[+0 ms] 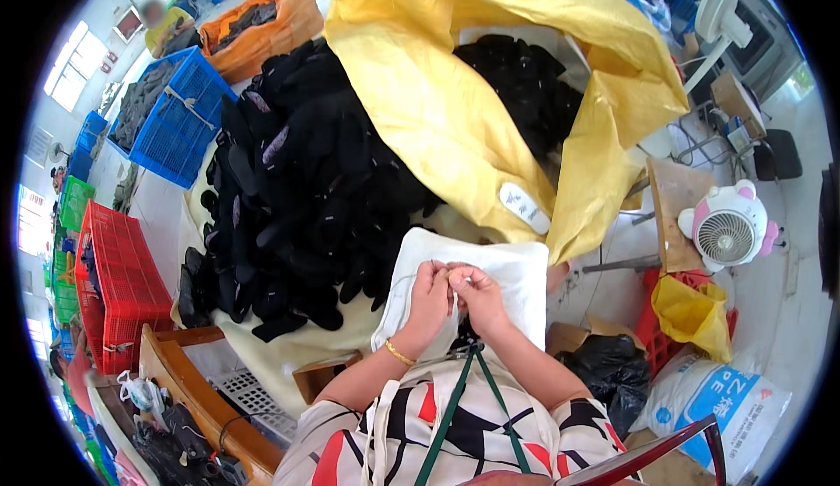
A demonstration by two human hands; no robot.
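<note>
My left hand and my right hand meet fingertip to fingertip above a white cloth spread in front of me. Both are closed in a pinch; what lies between the fingers is too small to make out. A small dark piece shows just below them, close to my body, and I cannot tell whether either hand touches it. To the left of the cloth rises a large heap of black sock-like items. Beyond the cloth, a big yellow woven sack gapes with more black items inside.
Blue and red crates and an orange sack stand left. A wooden chair part is at lower left. On the right are a small fan on a board, a black bag and a white sack.
</note>
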